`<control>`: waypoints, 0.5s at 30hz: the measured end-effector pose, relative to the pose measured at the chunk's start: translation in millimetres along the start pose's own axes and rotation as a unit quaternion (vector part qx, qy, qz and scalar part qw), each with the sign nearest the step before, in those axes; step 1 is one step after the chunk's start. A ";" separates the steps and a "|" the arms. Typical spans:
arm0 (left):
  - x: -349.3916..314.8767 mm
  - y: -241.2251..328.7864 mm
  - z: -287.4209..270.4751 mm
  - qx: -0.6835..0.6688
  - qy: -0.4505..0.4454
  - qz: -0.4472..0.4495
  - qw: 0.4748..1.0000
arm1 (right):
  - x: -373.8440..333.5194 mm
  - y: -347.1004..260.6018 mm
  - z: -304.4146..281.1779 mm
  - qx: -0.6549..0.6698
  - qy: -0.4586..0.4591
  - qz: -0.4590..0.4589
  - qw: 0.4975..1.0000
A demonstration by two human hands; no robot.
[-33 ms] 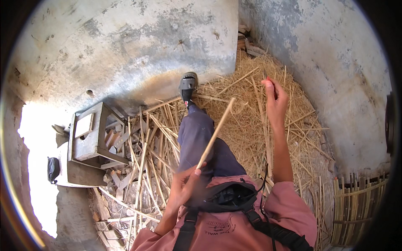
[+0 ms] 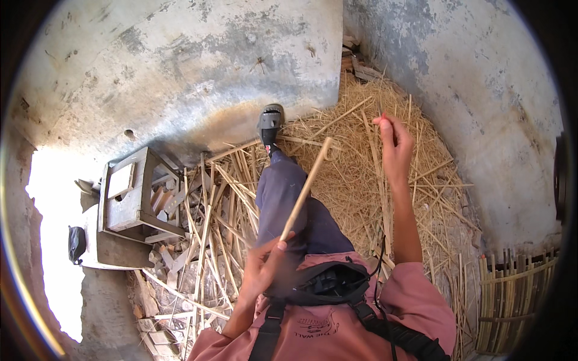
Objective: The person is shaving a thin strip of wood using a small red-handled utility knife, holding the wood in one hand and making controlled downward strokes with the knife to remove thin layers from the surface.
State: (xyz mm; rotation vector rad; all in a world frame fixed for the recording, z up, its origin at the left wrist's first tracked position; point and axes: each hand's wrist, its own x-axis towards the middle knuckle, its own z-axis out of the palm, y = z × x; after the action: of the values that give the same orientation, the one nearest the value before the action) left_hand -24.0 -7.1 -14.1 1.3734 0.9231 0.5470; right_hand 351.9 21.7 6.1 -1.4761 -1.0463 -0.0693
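Note:
My left hand (image 2: 261, 271) is closed around the lower end of a pale bamboo stick (image 2: 306, 188). The stick slants up and to the right, its far end free over my thigh and the shavings. Farther forward on the right, my right hand (image 2: 396, 144) pinches a small red-handled knife (image 2: 383, 119). Its thin dark blade points away from me, and most of the handle is hidden by my fingers. The knife and the stick are apart. A heap of fine bamboo shavings (image 2: 343, 174) lies beneath both hands.
Long split strips (image 2: 205, 240) lie on the floor at left, beside a wooden stool (image 2: 129, 192) on its side. A woven bamboo panel (image 2: 515, 295) leans at the lower right. Rough walls (image 2: 211, 66) enclose the space. A black pouch (image 2: 331, 283) hangs at my waist.
The stick's free end has shifted slightly left and up. My right hand has moved a little to the left and turned slightly with the knife.

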 end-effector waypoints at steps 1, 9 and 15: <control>2.7 0.8 -1.9 -0.011 0.007 -0.011 1.000 | -9.4 -4.8 3.0 0.042 -0.037 0.005 0.998; 12.1 1.4 -0.9 0.001 0.002 0.011 1.000 | -62.1 -50.0 27.0 0.010 -0.199 -0.212 0.957; 2.9 14.7 3.7 0.004 -0.009 0.017 1.000 | -49.5 -49.8 26.4 -0.007 -0.164 -0.224 0.961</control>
State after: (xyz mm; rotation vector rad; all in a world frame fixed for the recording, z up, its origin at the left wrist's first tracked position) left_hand -16.8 -4.7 -0.7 1.4011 0.8889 0.5576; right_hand 278.2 7.5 8.2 -1.2614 -1.6427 -0.1582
